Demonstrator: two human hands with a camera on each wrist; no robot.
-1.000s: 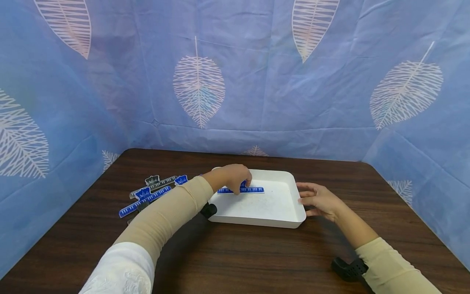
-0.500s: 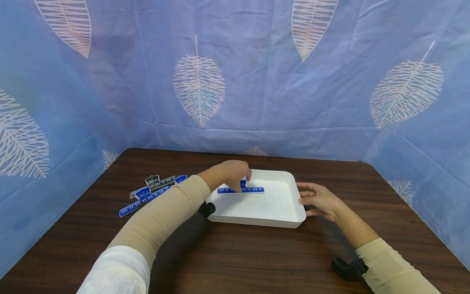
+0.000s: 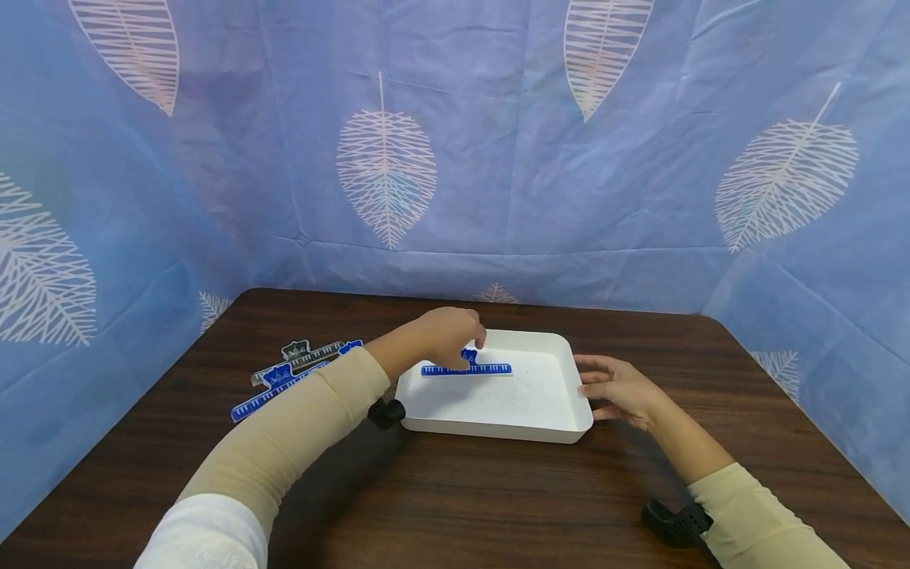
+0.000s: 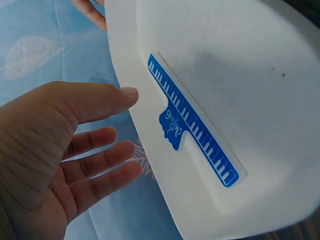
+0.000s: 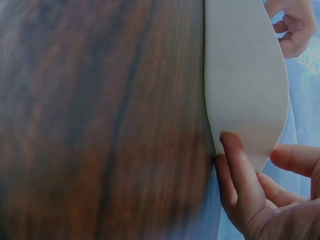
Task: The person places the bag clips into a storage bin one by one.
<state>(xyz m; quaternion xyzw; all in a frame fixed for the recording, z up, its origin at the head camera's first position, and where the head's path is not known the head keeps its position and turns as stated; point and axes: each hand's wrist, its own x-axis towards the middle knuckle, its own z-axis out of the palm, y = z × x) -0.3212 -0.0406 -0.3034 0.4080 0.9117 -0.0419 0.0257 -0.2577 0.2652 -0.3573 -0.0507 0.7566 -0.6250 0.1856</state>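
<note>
A blue sheet-music clip with a piano-key pattern (image 4: 192,120) lies flat in the white tray (image 3: 498,403), near its far wall. My left hand (image 3: 444,336) hovers over the tray's far left part. Its thumb and fingers stand apart with nothing between them in the left wrist view, a little away from the clip. My right hand (image 3: 622,389) is at the tray's right side. In the right wrist view its fingers (image 5: 240,165) touch the outer wall, and the thumb reaches the rim. In the head view, the left hand covers part of the clip.
More clips lie on the dark wooden table to the left: a black one (image 3: 295,352), a blue one (image 3: 280,375) and another blue one (image 3: 350,346). My left sleeve (image 3: 284,450) hides part of them. A blue leaf-patterned cloth (image 3: 462,197) hangs behind the table.
My left hand has let go of the blue clip and drawn slightly back to the left, its forearm moving left too. The clip stays in the tray. The right hand has not moved.
</note>
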